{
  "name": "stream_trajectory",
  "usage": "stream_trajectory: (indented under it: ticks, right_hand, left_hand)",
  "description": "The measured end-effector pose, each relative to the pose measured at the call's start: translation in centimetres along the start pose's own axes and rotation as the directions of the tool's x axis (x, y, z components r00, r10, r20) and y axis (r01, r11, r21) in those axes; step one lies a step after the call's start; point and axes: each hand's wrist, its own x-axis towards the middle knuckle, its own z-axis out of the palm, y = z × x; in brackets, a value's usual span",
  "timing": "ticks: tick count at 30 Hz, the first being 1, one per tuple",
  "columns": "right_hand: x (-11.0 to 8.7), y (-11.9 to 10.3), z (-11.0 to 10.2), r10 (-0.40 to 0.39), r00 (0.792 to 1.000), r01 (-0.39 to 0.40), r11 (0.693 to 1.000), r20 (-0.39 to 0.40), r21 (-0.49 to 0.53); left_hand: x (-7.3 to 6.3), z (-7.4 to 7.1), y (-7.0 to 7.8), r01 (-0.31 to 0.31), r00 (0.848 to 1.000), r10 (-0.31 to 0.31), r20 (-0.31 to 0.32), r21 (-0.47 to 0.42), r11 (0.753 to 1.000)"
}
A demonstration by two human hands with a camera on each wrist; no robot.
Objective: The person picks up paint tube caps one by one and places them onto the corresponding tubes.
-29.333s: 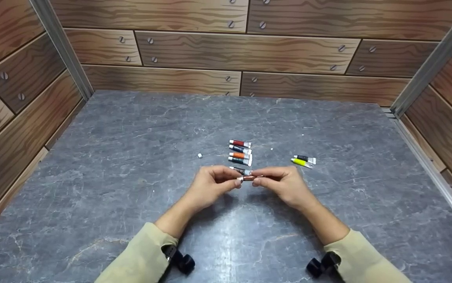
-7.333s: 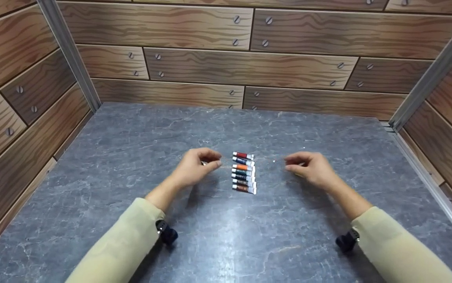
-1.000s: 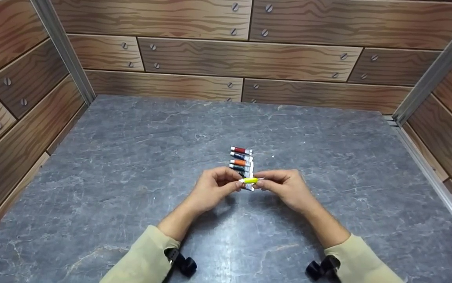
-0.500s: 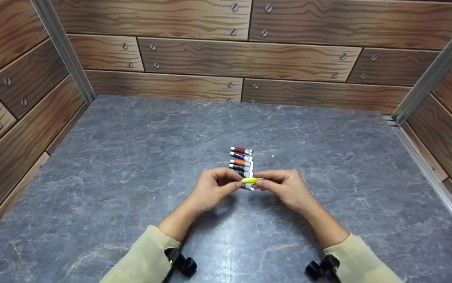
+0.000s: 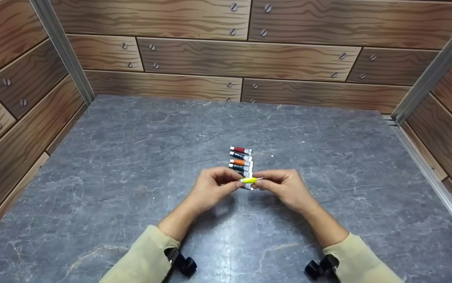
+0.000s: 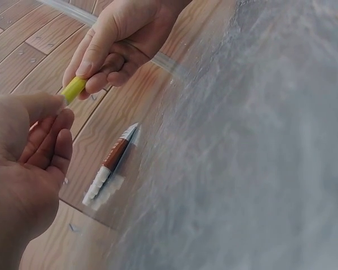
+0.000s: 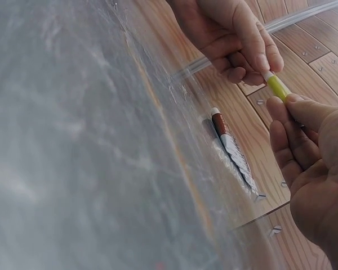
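Observation:
Both hands meet over the near end of a row of small paint tubes and hold a yellow paint tube (image 5: 249, 180) level between them. My left hand (image 5: 214, 188) pinches its white cap end between thumb and forefinger. The opposite, flat end is pinched by my right hand (image 5: 285, 186). In the left wrist view the yellow body shows between the two sets of fingertips. Below lies a brown paint tube (image 6: 117, 153), nearest in the row. Farther back are a red tube (image 5: 240, 150), a blue tube (image 5: 240, 156) and an orange tube (image 5: 239, 162); the hands partly cover the others.
The row rests on a grey marbled tabletop (image 5: 151, 137). Tiny white specks (image 5: 272, 156) dot the surface right of the tubes. Wood-patterned panels (image 5: 194, 55) stand at the back and both sides, with metal posts (image 5: 426, 67) at the corners.
Earlier both hands held the brown tube, now in the row; the yellow and black tubes have left the right side. Hands, apart 7 s ago, now meet at the yellow tube, almost still this last second.

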Motion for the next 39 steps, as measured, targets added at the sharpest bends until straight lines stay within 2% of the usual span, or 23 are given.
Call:
stream_trajectory:
  ticks: [12, 20, 26, 30, 35, 39]
  right_hand:
    - [-0.08, -0.04, 0.08, -0.030, 0.999, 0.028, 0.998, 0.024, 0.060]
    - [0.01, 0.08, 0.06, -0.009, 1.000, 0.008, 0.999, 0.014, 0.039]
    - [-0.04, -0.07, 0.01, 0.014, 1.000, -0.014, 0.999, 0.003, 0.039]
    - [-0.05, -0.12, -0.01, 0.018, 1.000, -0.018, 0.999, 0.002, 0.040]
    - [-0.04, -0.10, -0.01, 0.012, 1.000, -0.012, 1.000, 0.008, 0.028]
    - [-0.02, -0.01, -0.02, 0.008, 1.000, -0.008, 1.000, 0.012, 0.025]
  left_hand:
    - [0.02, 0.00, 0.04, -0.006, 1.000, 0.006, -0.007, -0.017, 1.000]
    - [0.01, -0.09, -0.02, -0.010, 1.000, 0.010, 0.000, -0.024, 1.000]
    - [-0.01, -0.19, 0.25, 0.045, 0.999, -0.045, -0.016, -0.034, 0.998]
    - [0.00, -0.24, 0.22, 0.065, 0.998, -0.065, -0.001, -0.025, 0.998]
    - [0.02, -0.18, 0.01, 0.038, 0.999, -0.038, 0.025, -0.009, 0.999]
    - [-0.03, -0.22, 0.19, 0.040, 0.999, -0.040, 0.036, -0.008, 0.999]
